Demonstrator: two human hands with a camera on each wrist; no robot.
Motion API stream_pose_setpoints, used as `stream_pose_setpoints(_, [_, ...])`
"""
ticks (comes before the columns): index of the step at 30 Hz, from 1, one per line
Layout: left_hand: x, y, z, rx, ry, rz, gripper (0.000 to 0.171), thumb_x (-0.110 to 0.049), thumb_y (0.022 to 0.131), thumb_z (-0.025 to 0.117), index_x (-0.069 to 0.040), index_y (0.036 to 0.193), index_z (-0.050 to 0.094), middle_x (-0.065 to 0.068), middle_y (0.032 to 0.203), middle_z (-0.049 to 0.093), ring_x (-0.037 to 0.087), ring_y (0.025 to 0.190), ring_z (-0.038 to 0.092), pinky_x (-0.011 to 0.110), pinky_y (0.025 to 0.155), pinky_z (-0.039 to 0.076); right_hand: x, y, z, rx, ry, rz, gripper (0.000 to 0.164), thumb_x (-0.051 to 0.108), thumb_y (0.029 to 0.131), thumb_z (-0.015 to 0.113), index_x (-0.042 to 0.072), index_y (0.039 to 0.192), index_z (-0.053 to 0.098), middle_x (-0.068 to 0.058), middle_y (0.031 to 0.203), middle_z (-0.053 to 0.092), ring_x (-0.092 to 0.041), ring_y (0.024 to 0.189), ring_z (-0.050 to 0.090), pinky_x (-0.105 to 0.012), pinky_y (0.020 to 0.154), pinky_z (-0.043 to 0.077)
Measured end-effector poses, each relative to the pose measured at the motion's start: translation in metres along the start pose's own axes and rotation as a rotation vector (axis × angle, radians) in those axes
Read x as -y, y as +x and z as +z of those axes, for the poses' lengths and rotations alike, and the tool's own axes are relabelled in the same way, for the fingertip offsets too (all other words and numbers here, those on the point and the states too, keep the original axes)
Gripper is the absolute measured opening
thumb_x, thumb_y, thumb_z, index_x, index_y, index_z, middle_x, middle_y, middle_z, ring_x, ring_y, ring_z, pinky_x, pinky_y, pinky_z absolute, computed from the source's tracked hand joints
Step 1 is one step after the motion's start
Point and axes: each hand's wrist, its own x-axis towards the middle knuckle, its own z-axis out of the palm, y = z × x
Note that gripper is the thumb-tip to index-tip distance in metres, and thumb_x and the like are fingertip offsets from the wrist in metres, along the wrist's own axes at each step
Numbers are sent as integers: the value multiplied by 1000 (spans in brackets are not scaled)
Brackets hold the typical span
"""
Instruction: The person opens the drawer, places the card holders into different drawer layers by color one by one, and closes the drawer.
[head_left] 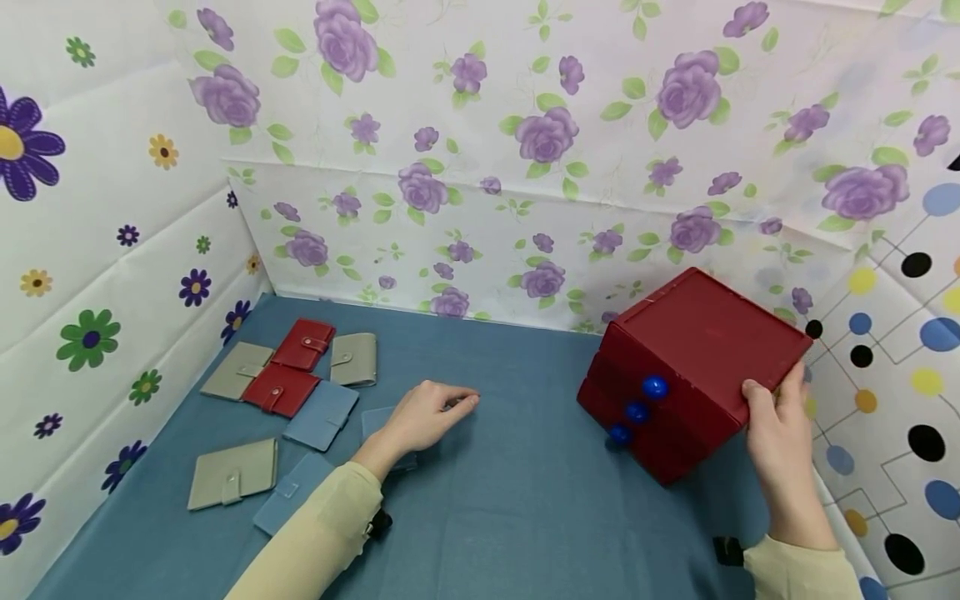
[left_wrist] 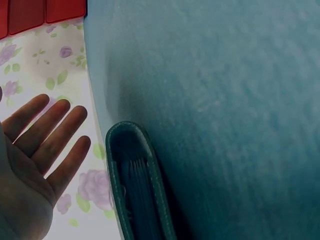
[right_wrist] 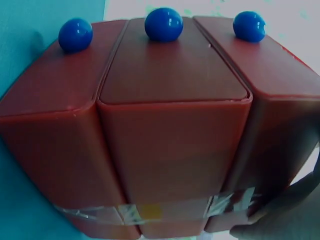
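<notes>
My right hand (head_left: 780, 442) holds a dark red three-drawer box (head_left: 705, 333) at its near right top corner, thumb on the top and fingers along the side. The box stands turned at an angle, with round blue knobs (right_wrist: 163, 24) down its front. In the right wrist view the drawers appear side by side, with clear tape (right_wrist: 175, 210) across their sides. Over the table to the left, my left hand (head_left: 423, 417) has relaxed, extended fingers and holds nothing. A blue card wallet (left_wrist: 140, 185) lies below its wrist, partly hidden by it in the head view.
On the blue tablecloth (head_left: 510, 517) at the left lie two red wallets (head_left: 281, 390), several grey wallets (head_left: 232, 475) and more blue wallets (head_left: 321, 414), most with snap straps. Flower-patterned sheets (head_left: 480, 192) enclose the back and left; a dotted sheet (head_left: 892, 400) hangs close on the right.
</notes>
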Motion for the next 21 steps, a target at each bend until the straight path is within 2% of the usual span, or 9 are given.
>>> stream_pose_setpoints(3, [0, 0, 0, -5, 0, -2, 44, -43, 113, 54, -12, 137, 75, 0, 122, 78, 12, 95, 73, 34, 70, 51, 0, 3, 3, 54, -11, -22, 74, 34, 113, 37, 37, 169, -12, -1, 178, -18, -31, 163, -15, -72, 124, 0])
stream_pose_setpoints(6, [-1, 1, 0, -16, 7, -7, 44, -42, 113, 55, -12, 137, 75, 0, 121, 79, 12, 92, 72, 33, 68, 49, 1, 7, 6, 109, -23, -45, 73, 37, 115, 36, 35, 168, -14, 2, 178, -14, -31, 164, -7, -68, 126, 8])
stream_pose_setpoints(9, [-2, 2, 0, -27, 12, -2, 43, -42, 113, 55, -13, 137, 75, 0, 121, 78, 13, 94, 73, 33, 67, 49, 3, 11, 11, 156, -27, -79, 71, 39, 116, 37, 36, 169, -10, 1, 179, -5, -30, 163, 9, -38, 125, 29])
stream_pose_setpoints(12, [-4, 2, 0, -31, 12, 9, 42, -42, 113, 55, -15, 137, 75, 0, 123, 78, 15, 100, 74, 34, 71, 51, 6, 15, 16, 189, -51, -102, 69, 43, 116, 40, 40, 169, -3, -3, 180, 5, -31, 161, 20, -16, 105, 41])
stream_pose_setpoints(13, [-4, 3, 0, -31, 9, 10, 41, -42, 113, 55, -16, 137, 75, 0, 123, 78, 16, 101, 74, 34, 73, 52, 7, 16, 18, 200, -59, -102, 69, 44, 116, 41, 41, 169, -2, -5, 179, 8, -33, 160, 23, -16, 102, 43])
stream_pose_setpoints(15, [-5, 3, 1, -32, 8, 14, 41, -42, 113, 55, -17, 137, 75, 0, 124, 78, 16, 104, 74, 35, 76, 54, 11, 19, 21, 221, -58, -93, 70, 48, 115, 43, 41, 169, -1, -5, 179, 8, -35, 161, 20, -29, 114, 43])
stream_pose_setpoints(17, [-6, 3, 1, -33, 8, 13, 40, -42, 113, 55, -17, 137, 75, 0, 124, 78, 17, 106, 74, 35, 77, 54, 14, 22, 25, 242, -65, -78, 72, 51, 114, 45, 40, 169, 0, -4, 179, 6, -36, 163, 14, -49, 122, 37])
stream_pose_setpoints(19, [-6, 2, 1, -37, 9, 11, 40, -41, 113, 55, -17, 137, 75, 0, 124, 78, 17, 106, 74, 35, 78, 55, 18, 26, 29, 275, -41, -67, 73, 52, 113, 45, 39, 169, 0, -1, 179, 2, -35, 164, 8, -67, 121, 27])
stream_pose_setpoints(21, [-7, 2, 0, -40, 8, 9, 40, -41, 113, 55, -17, 137, 75, 0, 124, 78, 16, 103, 74, 35, 77, 54, 22, 30, 34, 307, -14, -58, 73, 52, 114, 44, 38, 169, -1, 2, 178, -3, -34, 164, 1, -70, 122, 20])
